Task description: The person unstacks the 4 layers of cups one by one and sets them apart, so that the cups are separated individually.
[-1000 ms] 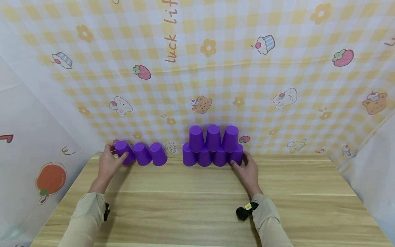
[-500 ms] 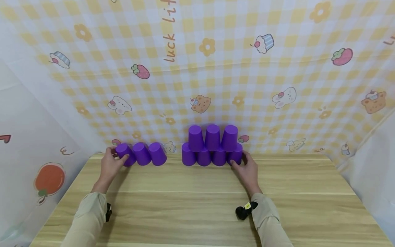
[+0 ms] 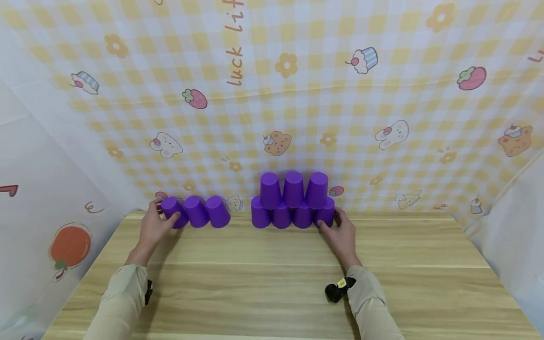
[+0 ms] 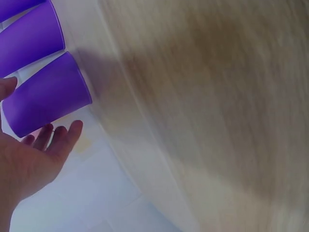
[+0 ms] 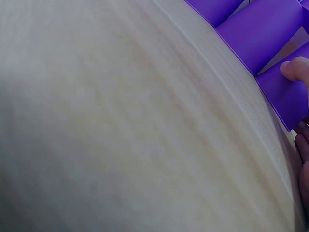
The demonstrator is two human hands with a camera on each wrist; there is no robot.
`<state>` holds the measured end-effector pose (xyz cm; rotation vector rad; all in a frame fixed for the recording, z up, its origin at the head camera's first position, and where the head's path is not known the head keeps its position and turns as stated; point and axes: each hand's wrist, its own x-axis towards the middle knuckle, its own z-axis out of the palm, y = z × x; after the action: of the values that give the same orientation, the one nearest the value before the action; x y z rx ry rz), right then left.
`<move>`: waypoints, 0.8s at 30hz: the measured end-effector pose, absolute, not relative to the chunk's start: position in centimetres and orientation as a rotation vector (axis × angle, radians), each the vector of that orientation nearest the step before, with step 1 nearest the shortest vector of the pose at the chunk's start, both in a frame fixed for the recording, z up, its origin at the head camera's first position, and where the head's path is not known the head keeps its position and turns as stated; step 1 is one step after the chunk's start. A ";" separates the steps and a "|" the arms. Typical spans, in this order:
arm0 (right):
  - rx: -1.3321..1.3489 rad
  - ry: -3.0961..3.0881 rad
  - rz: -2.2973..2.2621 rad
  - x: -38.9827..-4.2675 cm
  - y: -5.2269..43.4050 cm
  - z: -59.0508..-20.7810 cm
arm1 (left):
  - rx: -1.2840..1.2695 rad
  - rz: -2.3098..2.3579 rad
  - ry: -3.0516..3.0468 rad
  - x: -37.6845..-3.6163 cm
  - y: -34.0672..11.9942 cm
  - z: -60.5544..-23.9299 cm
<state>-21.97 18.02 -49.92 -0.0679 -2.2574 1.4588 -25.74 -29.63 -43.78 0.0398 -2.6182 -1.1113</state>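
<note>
Hardly anything moves: left hand [image 3: 154, 226] still cups the end cup [image 3: 173, 211], right hand [image 3: 342, 234] still grips the stack's corner cup [image 3: 326, 212].

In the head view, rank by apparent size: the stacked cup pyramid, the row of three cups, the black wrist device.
1. Cup pyramid
2. Row of three cups
3. Black wrist device, though nearest the camera
</note>
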 end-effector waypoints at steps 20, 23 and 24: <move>-0.071 -2.275 1.446 -21.9 18.1 -50.0 | -0.325 -1.019 -2.149 -25.1 -23.4 -37.6; -0.081 -2.276 1.444 -22.0 18.1 -50.0 | -0.442 -1.023 -2.170 -24.7 -21.5 -36.5; -0.082 -2.275 1.445 -22.0 18.1 -50.0 | -0.474 -1.029 -2.177 -24.5 -21.0 -36.3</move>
<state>-21.98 18.05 -50.01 -0.0819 -2.2746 1.4450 -24.52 -20.96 -36.30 -0.4742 -2.1771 -1.0287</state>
